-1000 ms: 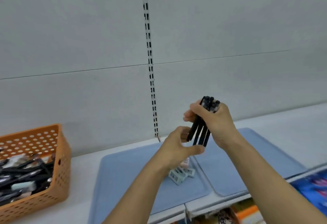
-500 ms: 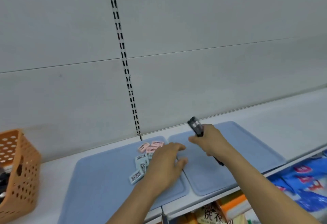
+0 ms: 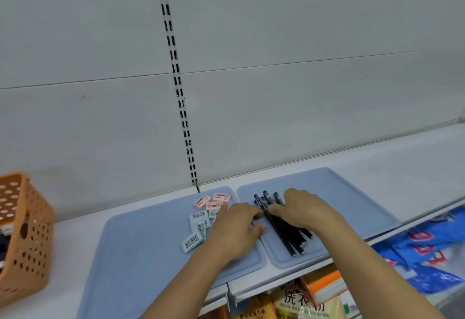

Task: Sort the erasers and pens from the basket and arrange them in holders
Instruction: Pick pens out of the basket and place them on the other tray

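The right hand (image 3: pixel 300 209) lies palm down over a bundle of slim black pens (image 3: pixel 284 225), its fingers laid across the barrels and bent slightly at the tips; whether they press or curl round the pens cannot be told. The left hand (image 3: pixel 236 228) rests just beside it, fingers relaxed and spread, its fingertips touching the leftmost pen near the seam between two trays. The pens lie roughly parallel, slanting from far left to near right, on the right tray (image 3: pixel 352 192), a flat, smooth pale-blue plastic holder with rounded corners and a low rim. The matching left tray (image 3: pixel 141 243) carries small rectangular erasers (image 3: pixel 198 220), pink ones at the back and light-blue ones with barcode sleeves nearer. Both trays sit side by side on a white shelf (image 3: pixel 390 162). At far left stands an orange plastic basket (image 3: pixel 27 230) with round perforations.
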`<state>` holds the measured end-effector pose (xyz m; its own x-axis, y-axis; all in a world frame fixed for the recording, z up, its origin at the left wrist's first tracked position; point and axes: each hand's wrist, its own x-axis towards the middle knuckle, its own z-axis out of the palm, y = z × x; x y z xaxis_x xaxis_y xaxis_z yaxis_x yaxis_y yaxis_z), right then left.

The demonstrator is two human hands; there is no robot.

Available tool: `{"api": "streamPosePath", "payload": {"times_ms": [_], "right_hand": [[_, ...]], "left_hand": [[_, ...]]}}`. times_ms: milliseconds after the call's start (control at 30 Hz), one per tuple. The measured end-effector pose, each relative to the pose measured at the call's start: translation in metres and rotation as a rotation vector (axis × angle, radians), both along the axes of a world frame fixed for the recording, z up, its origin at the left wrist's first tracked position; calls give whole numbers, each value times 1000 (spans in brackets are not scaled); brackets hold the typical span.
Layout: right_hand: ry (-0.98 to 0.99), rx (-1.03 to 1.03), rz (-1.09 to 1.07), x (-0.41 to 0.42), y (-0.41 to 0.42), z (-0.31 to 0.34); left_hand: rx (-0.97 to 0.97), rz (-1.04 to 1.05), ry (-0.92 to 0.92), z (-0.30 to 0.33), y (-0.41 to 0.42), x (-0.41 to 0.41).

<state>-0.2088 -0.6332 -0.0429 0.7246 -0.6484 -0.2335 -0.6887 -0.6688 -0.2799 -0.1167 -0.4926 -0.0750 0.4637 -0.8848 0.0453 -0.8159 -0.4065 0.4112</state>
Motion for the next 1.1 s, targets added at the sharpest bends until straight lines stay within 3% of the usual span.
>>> {"api": "streamPosePath", "payload": {"times_ms": [200, 300, 400, 533, 600, 700, 833, 1100], "right_hand": [[-169, 45, -68, -20, -5, -14], [-236, 47, -110, -21, 2, -20], [-197, 17, -106, -24, 8, -22], [-164, -46, -89, -25, 14, -23], [-206, -169, -73, -24, 22, -20], [-485, -249, 41, -20, 49, -14], [-855, -147, 271, 3, 108, -3], [-1083, 100, 640, 92, 246, 34]], "left_hand": [[-20, 62, -22, -1, -6, -4], [12, 71, -129, -2, -12, -5], [49, 93, -216, -2, -13, -2], [19, 57, -193, 1, -2, 4], [-75, 47, -152, 5, 14, 5], [-342, 57, -18, 12, 55, 6], [-554, 139, 17, 27, 133, 6], [-744, 375, -176, 68, 288, 34]]}}
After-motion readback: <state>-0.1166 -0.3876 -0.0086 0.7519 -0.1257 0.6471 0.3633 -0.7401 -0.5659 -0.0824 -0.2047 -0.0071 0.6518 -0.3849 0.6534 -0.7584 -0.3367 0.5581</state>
